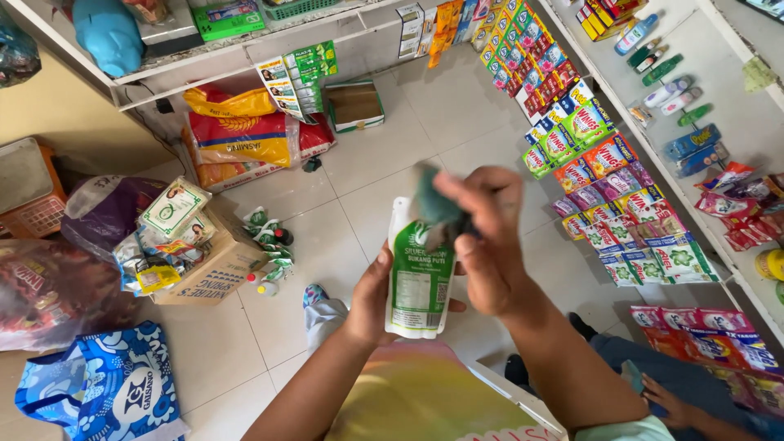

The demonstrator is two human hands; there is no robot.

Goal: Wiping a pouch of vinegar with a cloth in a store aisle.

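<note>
My left hand point(374, 294) holds a white and green stand-up pouch point(418, 282) upright from behind, its printed back facing me. My right hand point(486, 237) is closed on a blurred dark green cloth point(437, 208) pressed against the top of the pouch. Both hands are raised in front of my chest, above a white tiled floor point(367, 171).
Hanging strips of sachets point(588, 155) and a shelf with bottles point(678, 98) fill the right. Rice sacks point(245, 135), a cardboard box point(216, 261) with packets and a blue bag point(106, 384) sit at left. Another person's hand point(665, 400) shows at bottom right.
</note>
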